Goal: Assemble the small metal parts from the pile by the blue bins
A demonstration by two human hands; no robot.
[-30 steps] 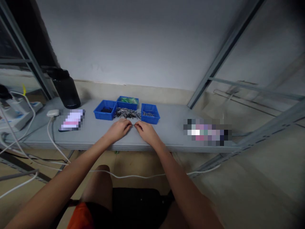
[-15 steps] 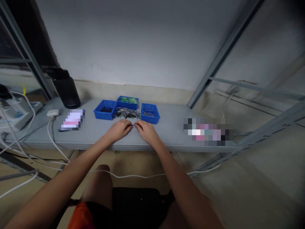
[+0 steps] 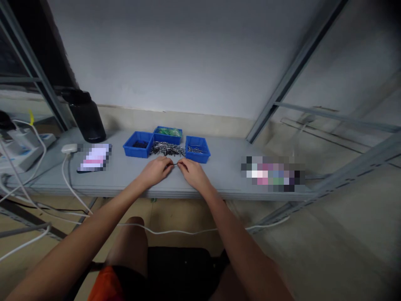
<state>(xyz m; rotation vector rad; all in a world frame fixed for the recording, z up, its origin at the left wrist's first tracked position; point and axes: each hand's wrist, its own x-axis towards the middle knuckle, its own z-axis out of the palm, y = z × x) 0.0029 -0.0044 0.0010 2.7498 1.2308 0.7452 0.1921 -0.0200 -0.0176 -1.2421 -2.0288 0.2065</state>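
Note:
My left hand and my right hand meet above the grey shelf, fingertips pinched toward each other. Between them runs a thin dark rod-like piece, gripped at both ends; its exact kind is too small to make out. Just beyond my fingers lies a loose pile of thin metal pieces with dark ends. A blue bin with small dark parts stands left of the pile. Another blue bin, holding slim metal pieces, is on the right. Behind the pile sits a blue bin with green contents.
A black bottle stands at the back left of the shelf, near a phone and a white plug. White cables and a power strip crowd the far left. A pixelated item lies right. Metal posts frame both sides.
Hardly anything differs. My fingertips shift very slightly around the thin dark piece, and both hands stay in place over the shelf.

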